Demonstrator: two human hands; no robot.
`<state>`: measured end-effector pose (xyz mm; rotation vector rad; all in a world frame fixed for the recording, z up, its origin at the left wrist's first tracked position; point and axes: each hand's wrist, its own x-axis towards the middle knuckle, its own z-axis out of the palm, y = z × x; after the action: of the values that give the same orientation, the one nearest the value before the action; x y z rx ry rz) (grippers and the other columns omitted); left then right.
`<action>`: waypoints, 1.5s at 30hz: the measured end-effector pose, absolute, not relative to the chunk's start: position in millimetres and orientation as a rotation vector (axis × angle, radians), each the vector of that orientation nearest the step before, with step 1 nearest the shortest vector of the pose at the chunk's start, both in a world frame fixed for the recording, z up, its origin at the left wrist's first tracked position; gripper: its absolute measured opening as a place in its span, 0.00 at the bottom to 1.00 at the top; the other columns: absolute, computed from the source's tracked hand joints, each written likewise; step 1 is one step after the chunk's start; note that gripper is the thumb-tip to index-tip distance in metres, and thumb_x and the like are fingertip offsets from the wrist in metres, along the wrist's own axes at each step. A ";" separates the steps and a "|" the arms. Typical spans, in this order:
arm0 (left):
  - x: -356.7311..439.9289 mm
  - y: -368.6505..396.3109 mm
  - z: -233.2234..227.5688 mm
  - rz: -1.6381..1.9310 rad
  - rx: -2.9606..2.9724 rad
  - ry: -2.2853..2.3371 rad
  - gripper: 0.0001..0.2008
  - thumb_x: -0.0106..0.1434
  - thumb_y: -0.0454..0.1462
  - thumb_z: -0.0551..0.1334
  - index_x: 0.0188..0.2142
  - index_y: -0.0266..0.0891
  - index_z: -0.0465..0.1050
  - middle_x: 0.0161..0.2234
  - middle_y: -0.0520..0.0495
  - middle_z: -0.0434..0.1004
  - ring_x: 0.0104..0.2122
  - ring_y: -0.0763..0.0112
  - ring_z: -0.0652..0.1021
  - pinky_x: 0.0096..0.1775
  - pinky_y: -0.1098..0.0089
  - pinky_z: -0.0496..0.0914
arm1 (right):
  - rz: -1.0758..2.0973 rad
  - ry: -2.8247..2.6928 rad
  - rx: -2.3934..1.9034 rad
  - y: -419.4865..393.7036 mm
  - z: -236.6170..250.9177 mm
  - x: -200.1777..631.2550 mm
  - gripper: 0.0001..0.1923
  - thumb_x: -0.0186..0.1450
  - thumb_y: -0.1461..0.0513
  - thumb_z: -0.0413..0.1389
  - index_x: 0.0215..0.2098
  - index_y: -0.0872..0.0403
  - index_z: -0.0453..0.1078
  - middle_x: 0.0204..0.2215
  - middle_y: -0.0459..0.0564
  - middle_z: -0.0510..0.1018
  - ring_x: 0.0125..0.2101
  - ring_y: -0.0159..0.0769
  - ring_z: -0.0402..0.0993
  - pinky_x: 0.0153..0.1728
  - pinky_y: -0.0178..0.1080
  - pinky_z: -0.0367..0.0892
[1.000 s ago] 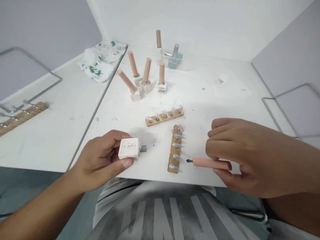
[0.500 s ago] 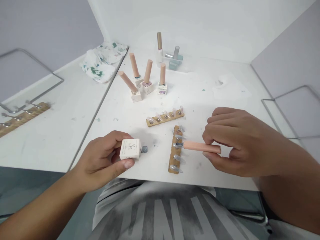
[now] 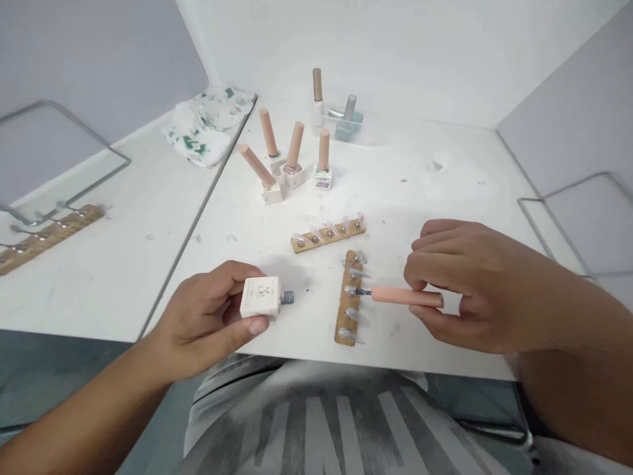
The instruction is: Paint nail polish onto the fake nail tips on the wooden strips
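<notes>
Far left on the table [image 3: 123, 264] lies a wooden strip [image 3: 47, 232], well clear of us. Our left hand [image 3: 208, 320] is clamped on the open bottle [image 3: 260, 297], tipped sideways near the table's near edge; we judge polish could drip from its neck. The nail strip [image 3: 346, 307] lies between our hands, its near end close to that edge. Our right hand [image 3: 475, 284] pinches the brush [image 3: 405, 296], tip on a middle nail; a slip could smear neighbouring nails or nudge the strip off. A second strip [image 3: 328, 234] and the bottles [image 3: 294, 161] stand farther back, leaving open room right.
</notes>
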<state>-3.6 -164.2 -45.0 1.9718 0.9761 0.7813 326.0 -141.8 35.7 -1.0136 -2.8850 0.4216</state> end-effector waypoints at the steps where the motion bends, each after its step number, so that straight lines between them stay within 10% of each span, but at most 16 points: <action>1: -3.9 -164.4 -45.5 0.782 1.967 0.982 0.12 0.63 0.40 0.60 0.46 0.41 0.65 0.26 0.51 0.73 0.21 0.74 0.71 0.20 0.77 0.63 | 0.411 -2.894 -1.021 -142.0 36.2 326.6 0.07 0.53 0.67 0.51 0.23 0.53 0.56 0.16 0.40 0.57 0.21 0.30 0.52 0.30 0.36 0.50; 45: -3.6 -165.0 -45.6 0.755 1.916 0.988 0.12 0.62 0.40 0.60 0.44 0.41 0.64 0.25 0.51 0.71 0.22 0.73 0.70 0.20 0.76 0.61 | 0.434 -2.965 -1.085 -138.1 41.5 339.5 0.09 0.53 0.67 0.52 0.22 0.53 0.53 0.16 0.41 0.59 0.21 0.31 0.54 0.28 0.36 0.49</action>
<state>-3.6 -165.0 -45.6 1.9163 0.9875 0.7549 339.5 -138.1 41.5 -1.0847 -2.9653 0.4340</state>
